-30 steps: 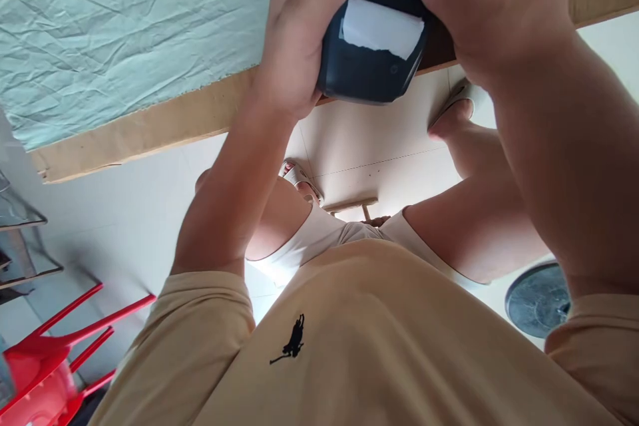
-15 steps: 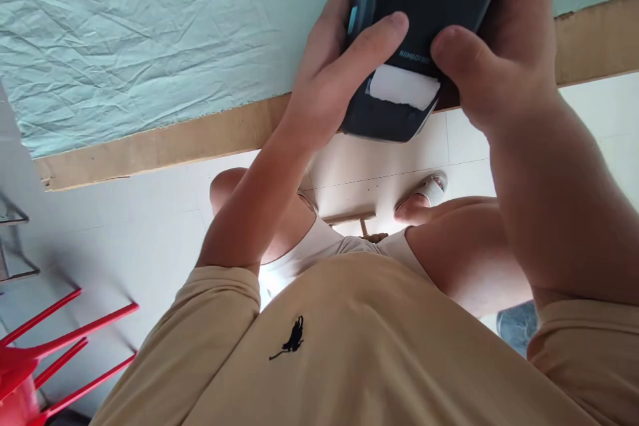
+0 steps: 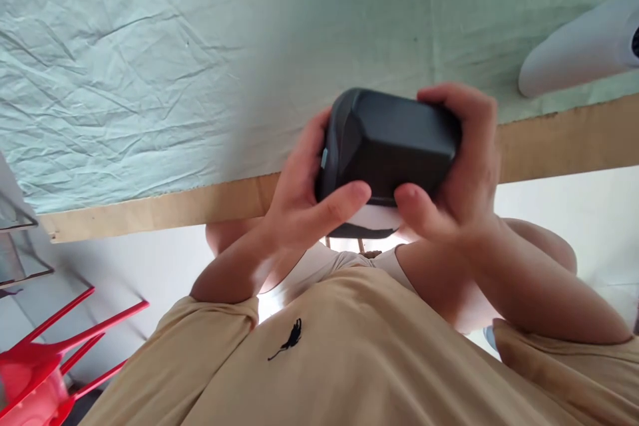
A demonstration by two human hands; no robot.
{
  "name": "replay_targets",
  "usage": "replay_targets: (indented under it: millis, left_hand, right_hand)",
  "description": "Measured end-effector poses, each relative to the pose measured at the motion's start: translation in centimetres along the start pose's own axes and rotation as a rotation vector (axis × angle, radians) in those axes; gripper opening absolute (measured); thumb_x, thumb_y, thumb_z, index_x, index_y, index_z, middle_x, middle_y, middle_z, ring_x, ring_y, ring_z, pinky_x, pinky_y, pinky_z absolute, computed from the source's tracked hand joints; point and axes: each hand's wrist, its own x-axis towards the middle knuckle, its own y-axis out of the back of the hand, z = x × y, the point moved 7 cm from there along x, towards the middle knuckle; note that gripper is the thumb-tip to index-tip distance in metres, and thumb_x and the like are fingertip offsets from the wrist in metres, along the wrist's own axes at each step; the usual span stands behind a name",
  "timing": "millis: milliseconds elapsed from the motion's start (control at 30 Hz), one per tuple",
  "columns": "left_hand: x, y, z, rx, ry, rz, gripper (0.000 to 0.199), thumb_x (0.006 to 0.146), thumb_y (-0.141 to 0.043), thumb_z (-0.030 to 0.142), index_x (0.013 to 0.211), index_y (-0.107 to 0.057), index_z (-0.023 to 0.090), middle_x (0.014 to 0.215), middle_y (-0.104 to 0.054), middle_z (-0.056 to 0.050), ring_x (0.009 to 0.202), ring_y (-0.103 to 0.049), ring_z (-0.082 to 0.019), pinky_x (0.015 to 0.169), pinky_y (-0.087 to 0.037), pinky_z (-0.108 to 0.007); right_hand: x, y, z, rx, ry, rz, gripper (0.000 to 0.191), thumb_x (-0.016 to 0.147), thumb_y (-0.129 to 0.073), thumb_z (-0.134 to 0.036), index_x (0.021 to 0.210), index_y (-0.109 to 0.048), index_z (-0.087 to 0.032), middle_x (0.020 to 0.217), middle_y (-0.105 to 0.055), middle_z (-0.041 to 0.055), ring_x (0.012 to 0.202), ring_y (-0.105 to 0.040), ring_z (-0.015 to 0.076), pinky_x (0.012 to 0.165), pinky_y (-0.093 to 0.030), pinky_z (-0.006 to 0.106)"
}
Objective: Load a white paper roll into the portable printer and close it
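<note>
Both my hands hold a dark label printer above the table's front edge, tilted so that one bevelled end faces me. My left hand is closed round its left side, thumb pressed on the top near the slot. On the opposite side my right hand wraps the body, fingers curled over the far edge and thumb near the middle. A strip of white label paper shows below my thumbs, partly covered. The printer's underside is hidden.
A creased pale green cloth covers the table, which has a bare wooden edge. A white cylindrical object lies on the cloth at the right. An overturned red stool is on the floor at lower left.
My hands have brought the printer down and closer to my body, tipping its end toward me. The white cylinder at the right has come into fuller view.
</note>
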Motion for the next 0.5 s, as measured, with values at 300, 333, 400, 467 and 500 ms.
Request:
replay_targets:
  millis: [300,333,400,467,500]
  left_hand:
    - [-0.5,-0.2,0.9,-0.065,-0.042,-0.074,0.07,0.09,-0.085,0.071,0.152,-0.07,0.041,0.146,-0.081,-0.005,0.137,-0.077,-0.038,0.118,-0.067,-0.056]
    - [-0.6,-0.1,0.2,-0.039,0.018,-0.08,0.067,0.094,-0.083,0.068,0.153,-0.069,0.04,0.151,-0.079,-0.006,0.142,-0.075,-0.037,0.124,-0.064,-0.057]
    - [-0.6,0.3,-0.4,-0.017,-0.005,-0.078,0.064,0.095,-0.083,0.067,0.152,-0.07,0.041,0.15,-0.079,-0.005,0.141,-0.074,-0.036,0.126,-0.063,-0.058]
    - [-0.5,0.5,-0.5,-0.061,-0.136,-0.122,0.084,0.075,-0.095,0.076,0.148,-0.072,0.042,0.146,-0.08,-0.005,0.135,-0.076,-0.039,0.118,-0.067,-0.059]
    - [-0.4,0.7,-0.9,-0.062,-0.14,-0.126,0.087,0.072,-0.096,0.077,0.148,-0.072,0.042,0.145,-0.08,-0.004,0.133,-0.076,-0.039,0.114,-0.068,-0.058]
  right_hand:
    - [0.5,0.4,-0.5,-0.047,-0.087,-0.057,0.068,0.101,-0.055,-0.066,0.166,-0.047,-0.048,0.132,-0.074,0.007,0.103,-0.078,0.0364,0.084,-0.067,0.057]
    - [0.5,0.4,-0.5,-0.044,-0.084,-0.057,0.069,0.1,-0.055,-0.065,0.166,-0.047,-0.048,0.133,-0.074,0.0069,0.103,-0.078,0.0371,0.084,-0.068,0.058]
    - [0.4,0.5,-0.5,-0.028,-0.066,-0.069,0.071,0.097,-0.058,-0.065,0.165,-0.048,-0.049,0.135,-0.074,0.0066,0.104,-0.079,0.0381,0.083,-0.069,0.06]
    - [0.4,0.6,-0.5,-0.012,-0.031,-0.084,0.072,0.095,-0.061,-0.063,0.164,-0.049,-0.049,0.133,-0.074,0.0063,0.102,-0.079,0.0377,0.083,-0.069,0.061]
    - [0.3,0.6,-0.5,-0.011,-0.017,-0.094,0.071,0.096,-0.062,-0.061,0.164,-0.048,-0.049,0.133,-0.074,0.0064,0.103,-0.079,0.0373,0.085,-0.069,0.06]
